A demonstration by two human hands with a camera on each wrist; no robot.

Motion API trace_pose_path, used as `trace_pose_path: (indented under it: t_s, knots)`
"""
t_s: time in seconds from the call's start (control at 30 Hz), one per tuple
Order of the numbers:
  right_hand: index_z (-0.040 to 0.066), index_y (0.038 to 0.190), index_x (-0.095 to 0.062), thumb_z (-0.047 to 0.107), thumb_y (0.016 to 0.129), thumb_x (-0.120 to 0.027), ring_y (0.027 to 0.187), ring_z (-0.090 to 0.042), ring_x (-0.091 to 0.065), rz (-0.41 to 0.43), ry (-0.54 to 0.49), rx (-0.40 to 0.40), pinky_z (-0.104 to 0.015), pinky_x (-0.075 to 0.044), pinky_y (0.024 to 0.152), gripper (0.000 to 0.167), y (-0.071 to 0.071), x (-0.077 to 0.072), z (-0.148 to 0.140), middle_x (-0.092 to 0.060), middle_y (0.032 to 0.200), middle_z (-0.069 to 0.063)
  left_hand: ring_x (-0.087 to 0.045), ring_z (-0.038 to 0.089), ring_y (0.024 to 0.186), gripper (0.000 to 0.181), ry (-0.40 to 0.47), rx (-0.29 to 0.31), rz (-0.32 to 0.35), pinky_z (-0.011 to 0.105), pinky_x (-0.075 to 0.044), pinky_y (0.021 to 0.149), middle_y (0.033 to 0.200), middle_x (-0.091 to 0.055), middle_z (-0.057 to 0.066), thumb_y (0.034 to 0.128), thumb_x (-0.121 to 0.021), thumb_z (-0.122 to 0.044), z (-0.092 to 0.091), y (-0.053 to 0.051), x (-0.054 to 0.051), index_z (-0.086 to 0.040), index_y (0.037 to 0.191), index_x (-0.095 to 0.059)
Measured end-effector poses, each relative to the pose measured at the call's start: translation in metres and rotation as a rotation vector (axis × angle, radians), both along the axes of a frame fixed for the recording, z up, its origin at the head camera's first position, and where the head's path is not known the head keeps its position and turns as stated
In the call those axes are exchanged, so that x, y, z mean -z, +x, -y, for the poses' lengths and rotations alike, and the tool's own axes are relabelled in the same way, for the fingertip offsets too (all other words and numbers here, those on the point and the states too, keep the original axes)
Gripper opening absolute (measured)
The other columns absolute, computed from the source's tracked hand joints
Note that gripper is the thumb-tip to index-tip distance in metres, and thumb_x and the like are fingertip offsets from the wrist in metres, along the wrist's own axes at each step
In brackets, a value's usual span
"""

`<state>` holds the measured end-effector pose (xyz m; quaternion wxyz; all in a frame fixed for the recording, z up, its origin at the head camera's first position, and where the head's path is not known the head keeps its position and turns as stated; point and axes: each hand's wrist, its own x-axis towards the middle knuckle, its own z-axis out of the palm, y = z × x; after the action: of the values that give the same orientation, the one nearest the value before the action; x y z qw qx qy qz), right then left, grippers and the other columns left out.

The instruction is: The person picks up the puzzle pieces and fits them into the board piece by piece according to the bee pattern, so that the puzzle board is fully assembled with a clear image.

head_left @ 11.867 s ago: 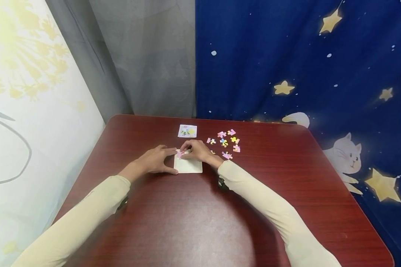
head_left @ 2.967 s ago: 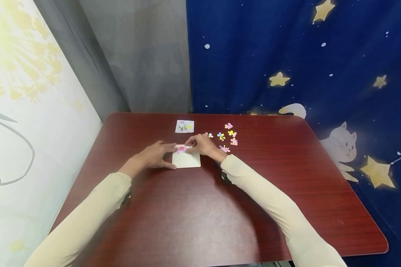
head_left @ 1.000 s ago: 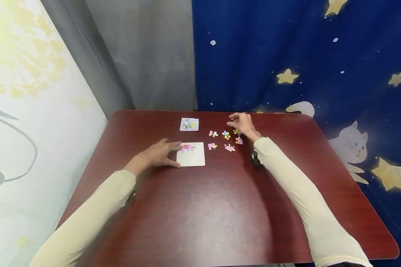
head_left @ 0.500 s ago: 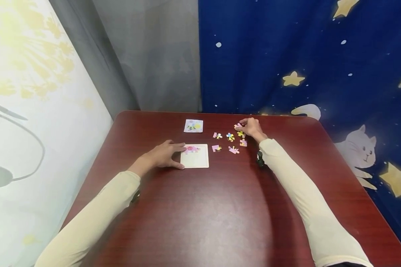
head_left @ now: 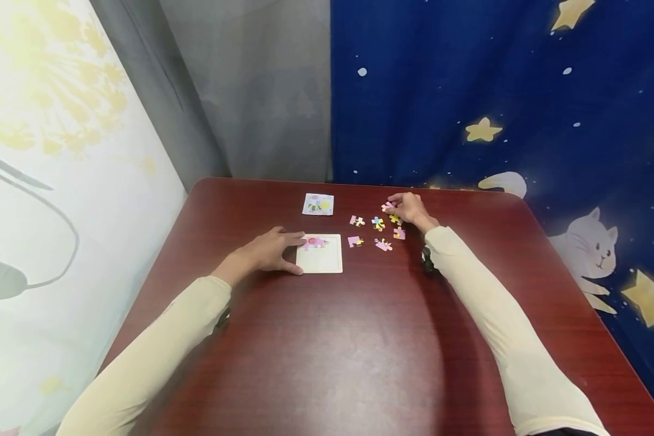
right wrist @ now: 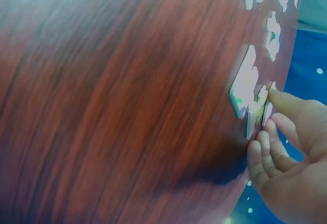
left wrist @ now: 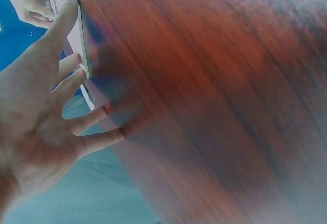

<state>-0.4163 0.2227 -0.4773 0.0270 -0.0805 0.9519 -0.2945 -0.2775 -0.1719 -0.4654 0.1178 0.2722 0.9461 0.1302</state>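
My left hand (head_left: pixel 272 249) rests at the left edge of a square white puzzle tray (head_left: pixel 321 263), fingers spread, index fingertip and thumb touching its border. Joined pink puzzle pieces (head_left: pixel 317 243) with a red round print lie along the tray's top left. At the rear of the loose pieces, my right hand (head_left: pixel 411 208) pinches a pink puzzle piece (head_left: pixel 387 207) between thumb and fingers, low at the table. A yellow piece (head_left: pixel 395 218) lies just below those fingers. In the right wrist view, the right hand (right wrist: pixel 291 152) partly hides the pinched piece.
Several loose puzzle pieces (head_left: pixel 378 224) lie to the right of the tray, in pink, yellow and blue. Behind the tray is a small picture card (head_left: pixel 318 204) with a bee print. The dark red table (head_left: pixel 305 351) has its back edge near the curtains (head_left: pixel 414 91).
The right hand has left the tray, moved right to the loose pieces and taken hold of the rearmost pink one. Compared with the earliest frame, the tray's pink section is wider. The left hand stays put.
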Motion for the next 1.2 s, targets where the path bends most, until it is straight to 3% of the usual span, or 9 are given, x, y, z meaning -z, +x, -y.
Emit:
trace_pose_path:
  t_s: [0.33, 0.73, 1.2]
  knots:
    - [-0.003, 0.124, -0.073, 0.013, 0.095, -0.077, 0.095, -0.030, -0.071, -0.084, -0.009, -0.166, -0.034, -0.053, 0.084, 0.033, 0.005, 0.000, 0.000, -0.075, 0.107, -0.020, -0.033, 0.042, 0.149, 0.090, 0.001, -0.004, -0.002, 0.061, -0.043, 0.108, 0.165, -0.041, -0.001, 0.0793, -0.084, -0.061, -0.001, 0.001, -0.002, -0.021, 0.154, -0.053]
    - [-0.001, 0.121, -0.075, 0.012, 0.093, -0.080, 0.097, -0.028, -0.074, -0.129, -0.020, -0.279, -0.041, -0.055, 0.093, 0.031, 0.025, -0.011, 0.020, -0.077, 0.107, -0.016, -0.033, 0.043, 0.148, 0.090, 0.023, -0.001, 0.005, 0.062, -0.041, 0.109, 0.165, -0.041, 0.001, 0.0792, -0.085, -0.059, 0.000, 0.002, -0.003, -0.019, 0.153, -0.054]
    - [0.001, 0.116, -0.078, 0.014, 0.090, -0.083, 0.094, -0.029, -0.071, -0.155, -0.051, -0.369, -0.041, -0.054, 0.087, 0.030, 0.050, -0.015, 0.045, -0.076, 0.102, -0.013, -0.033, 0.041, 0.149, 0.090, 0.016, -0.012, 0.012, 0.062, -0.042, 0.108, 0.165, -0.040, -0.002, 0.0795, -0.084, -0.061, 0.000, 0.001, 0.000, -0.022, 0.154, -0.053]
